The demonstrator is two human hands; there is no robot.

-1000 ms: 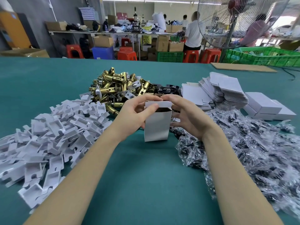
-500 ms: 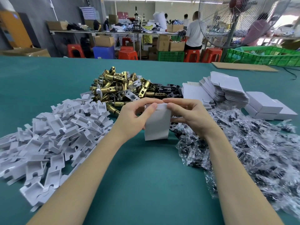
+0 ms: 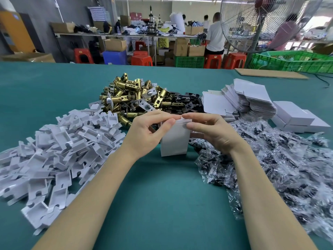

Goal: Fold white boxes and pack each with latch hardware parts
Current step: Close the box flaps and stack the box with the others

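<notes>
White box between both hands

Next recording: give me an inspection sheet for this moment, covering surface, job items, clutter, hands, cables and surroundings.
Surface: green table, bare in the near middle.
Job's things: white box upright at centre, top flap folded down; brass latches piled behind it; white inserts heaped at left; bagged black parts at right; flat box blanks and finished boxes far right.
Clutter: cardboard sheet at the far edge.
Hands: left hand and right hand both pinch the box top.
Cables: black cable at the far right edge.
Surroundings: fan, green crates, red stools, people at benches.
</notes>
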